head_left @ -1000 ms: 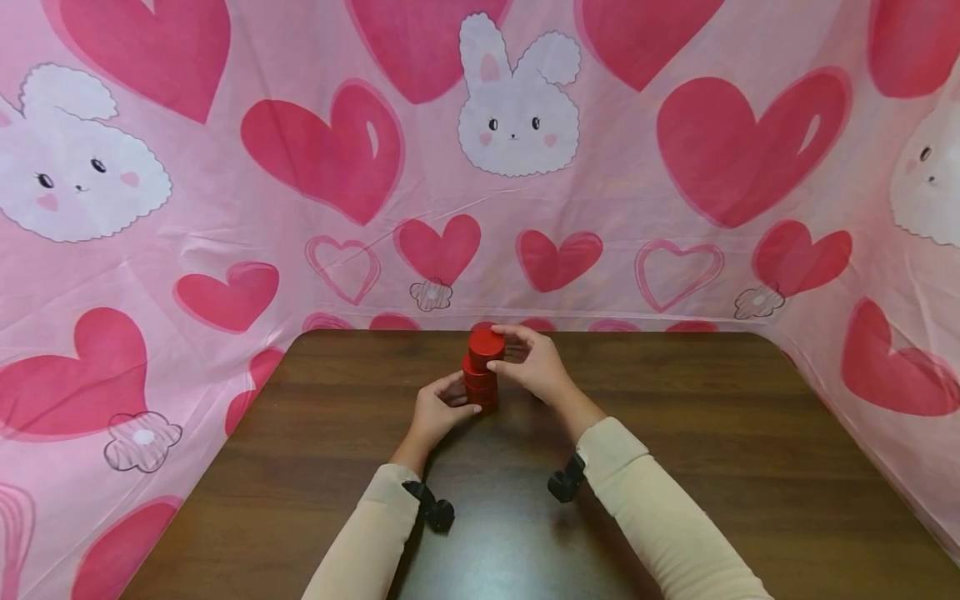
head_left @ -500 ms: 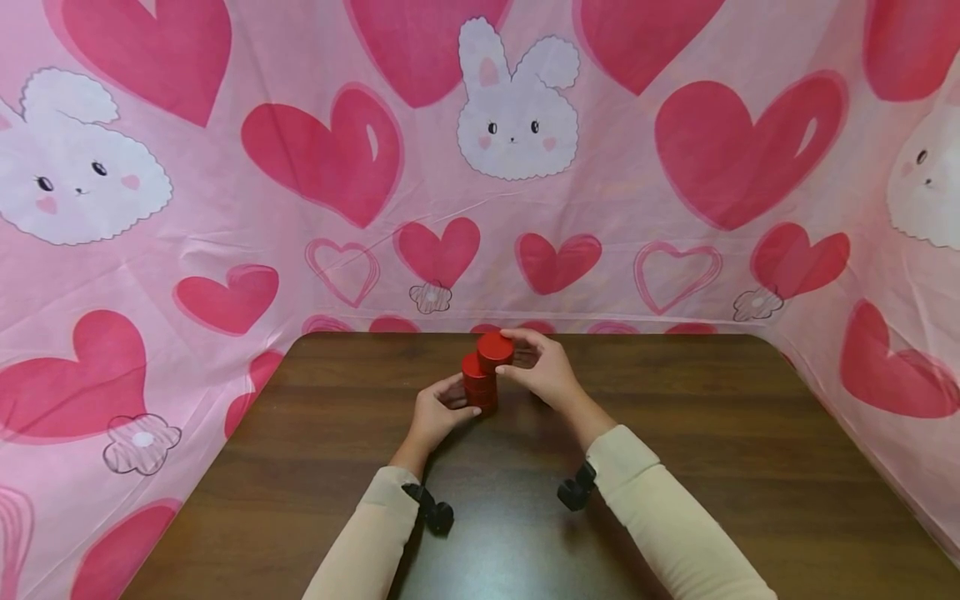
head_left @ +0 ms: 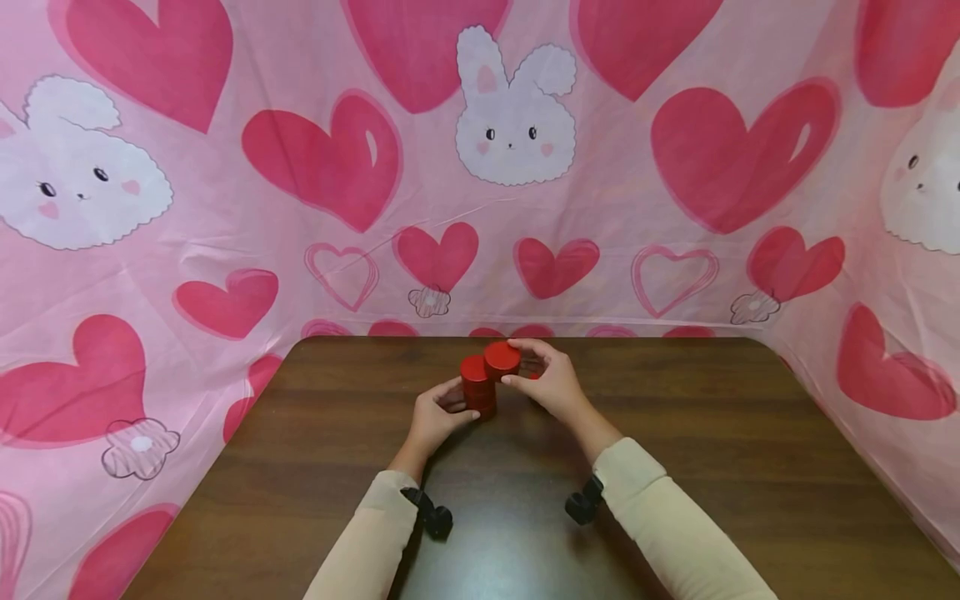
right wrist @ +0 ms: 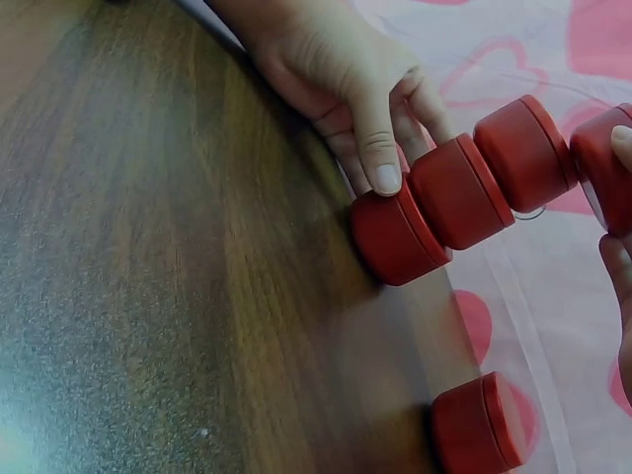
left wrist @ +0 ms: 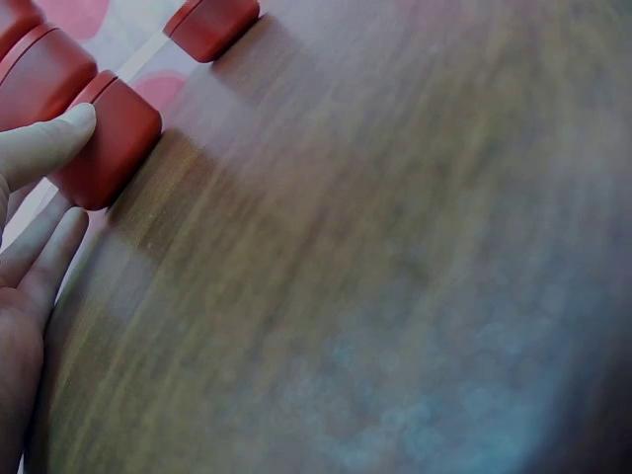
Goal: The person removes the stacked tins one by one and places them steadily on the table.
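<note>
A stack of three round red lidded tins (head_left: 477, 387) stands on the table. My left hand (head_left: 435, 415) grips its bottom tin (left wrist: 123, 143), with the thumb on the near side and the fingers behind. My right hand (head_left: 553, 379) holds another red tin (head_left: 502, 360) between thumb and fingers, up beside the stack's top tin (right wrist: 525, 153) and a little to its right. Whether those two tins touch, I cannot tell. One more red tin (right wrist: 479, 425) stands alone on the table; in the head view the right hand hides most of it.
The brown wooden table (head_left: 675, 467) ends at a pink cloth (head_left: 615, 208) with hearts and rabbits, hung behind it and at both sides. Black wrist cameras sit on both sleeves.
With its tin, my right hand has moved right and slightly down, off the stack's top. My left hand stays at the stack's base. The head view has tilted up slightly.
</note>
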Motion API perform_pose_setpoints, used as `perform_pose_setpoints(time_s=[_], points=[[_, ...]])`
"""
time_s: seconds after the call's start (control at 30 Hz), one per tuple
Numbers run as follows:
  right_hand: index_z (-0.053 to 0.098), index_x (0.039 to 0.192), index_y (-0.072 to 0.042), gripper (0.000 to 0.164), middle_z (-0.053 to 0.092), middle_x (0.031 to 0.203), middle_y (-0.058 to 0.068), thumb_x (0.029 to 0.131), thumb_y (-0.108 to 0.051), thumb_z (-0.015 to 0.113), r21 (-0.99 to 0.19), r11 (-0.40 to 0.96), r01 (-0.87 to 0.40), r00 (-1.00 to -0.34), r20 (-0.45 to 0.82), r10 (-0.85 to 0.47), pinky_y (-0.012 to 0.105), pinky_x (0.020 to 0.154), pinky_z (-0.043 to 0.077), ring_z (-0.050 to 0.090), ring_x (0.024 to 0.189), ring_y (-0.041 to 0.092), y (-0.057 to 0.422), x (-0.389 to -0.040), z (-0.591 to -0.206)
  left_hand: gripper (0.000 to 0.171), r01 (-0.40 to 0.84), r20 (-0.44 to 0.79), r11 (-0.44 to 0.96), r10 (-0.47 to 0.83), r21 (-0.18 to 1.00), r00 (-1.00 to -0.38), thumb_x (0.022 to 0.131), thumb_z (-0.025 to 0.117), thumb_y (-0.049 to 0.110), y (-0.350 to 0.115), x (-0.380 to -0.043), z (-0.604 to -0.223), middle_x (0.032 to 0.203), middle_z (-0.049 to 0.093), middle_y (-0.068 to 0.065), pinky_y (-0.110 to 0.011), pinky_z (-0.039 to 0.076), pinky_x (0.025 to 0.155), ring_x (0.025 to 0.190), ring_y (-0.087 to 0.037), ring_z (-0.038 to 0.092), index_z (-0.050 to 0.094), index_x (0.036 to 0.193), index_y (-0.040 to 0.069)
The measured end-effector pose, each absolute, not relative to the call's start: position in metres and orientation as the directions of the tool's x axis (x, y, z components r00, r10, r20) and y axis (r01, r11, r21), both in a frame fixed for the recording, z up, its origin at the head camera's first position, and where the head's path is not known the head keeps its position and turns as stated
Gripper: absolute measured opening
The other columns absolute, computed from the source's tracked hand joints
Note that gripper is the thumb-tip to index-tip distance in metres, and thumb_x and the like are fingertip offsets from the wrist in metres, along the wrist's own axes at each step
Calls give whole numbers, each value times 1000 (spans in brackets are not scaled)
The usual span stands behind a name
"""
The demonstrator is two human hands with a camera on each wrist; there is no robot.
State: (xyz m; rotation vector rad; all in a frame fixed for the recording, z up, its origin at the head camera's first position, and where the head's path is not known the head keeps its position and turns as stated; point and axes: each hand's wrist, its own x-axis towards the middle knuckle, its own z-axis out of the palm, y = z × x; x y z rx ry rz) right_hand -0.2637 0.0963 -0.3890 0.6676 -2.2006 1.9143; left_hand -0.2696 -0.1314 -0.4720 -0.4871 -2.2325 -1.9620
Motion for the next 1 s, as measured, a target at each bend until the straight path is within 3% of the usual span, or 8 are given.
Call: perform_pose_setpoints(time_s=[0.27,0.5,1.0], points=[[60,126,7,52,63,119,24,77,4,79,-888,91,-450,-882,426,-203,45,92,52,63,103,38,100,-263,-393,60,305,287,114,149,946,-946,74,80,-8,-131,-268,-471,116,65,-26,-48,53,88,104,-40,65,58,130,-6],[60,125,8,51,63,118,26,77,5,79,-887,87,-454,-882,432,-189,48,92,51,62,102,43,104,-261,-393,60,317,301,99,154,943,-941,73,81,-9,-131,-269,-471,115,65,-28,-51,52,88,103,-42,64,58,128,-8],[61,124,7,52,62,120,24,76,5,80,-888,103,-447,-890,431,-146,51,93,50,62,102,39,114,-259,-397,60,330,315,115,135,937,-940,71,80,-12,-129,-270,-472,114,65,-29,-52,53,86,101,-42,65,58,127,-10]])
